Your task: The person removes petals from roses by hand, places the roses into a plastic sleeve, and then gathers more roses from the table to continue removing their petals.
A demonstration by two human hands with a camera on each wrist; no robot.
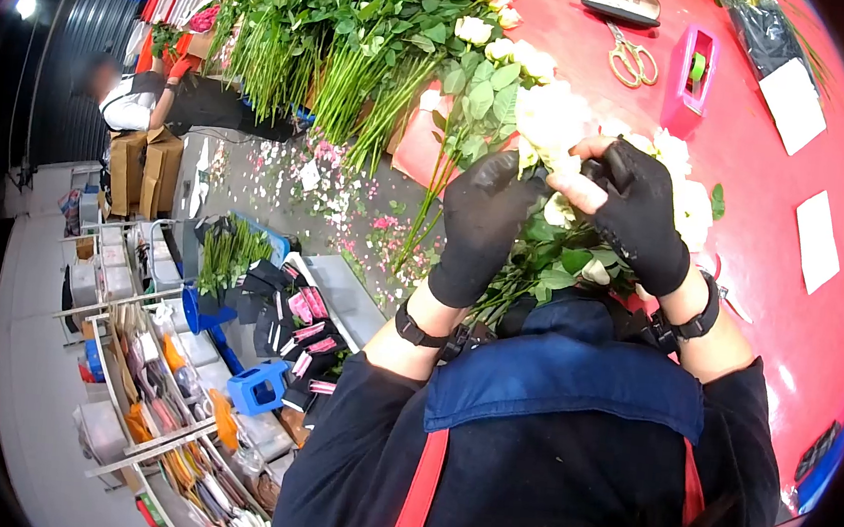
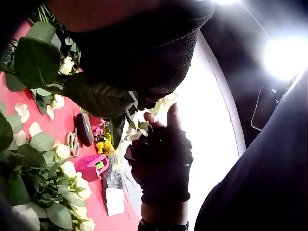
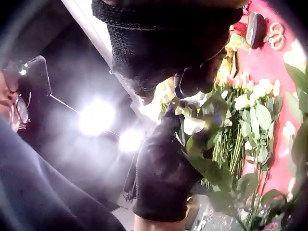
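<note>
A pale rose (image 2: 166, 102) is between both black-gloved hands. The left hand (image 1: 486, 219) is curled around the rose just under its bloom, seen also in the right wrist view, where the left hand (image 3: 163, 168) grips from below the pale petals (image 3: 162, 98). Bare fingertips of the right hand (image 1: 642, 213) pinch at the bloom from the other side; the right hand (image 2: 161, 161) also shows in the left wrist view. Green leaves (image 2: 98, 96) hang off the stem. Glare washes out part of the bloom.
On the red table (image 1: 747, 222) lie cut roses with leaves (image 1: 340, 56), gold scissors (image 1: 632, 63), a glasses case (image 1: 621, 2), a pink tape dispenser (image 1: 692, 81) and white cards (image 1: 817, 241). Petals litter the floor. Another person (image 1: 135, 103) sits at far left, near shelves (image 1: 181, 383).
</note>
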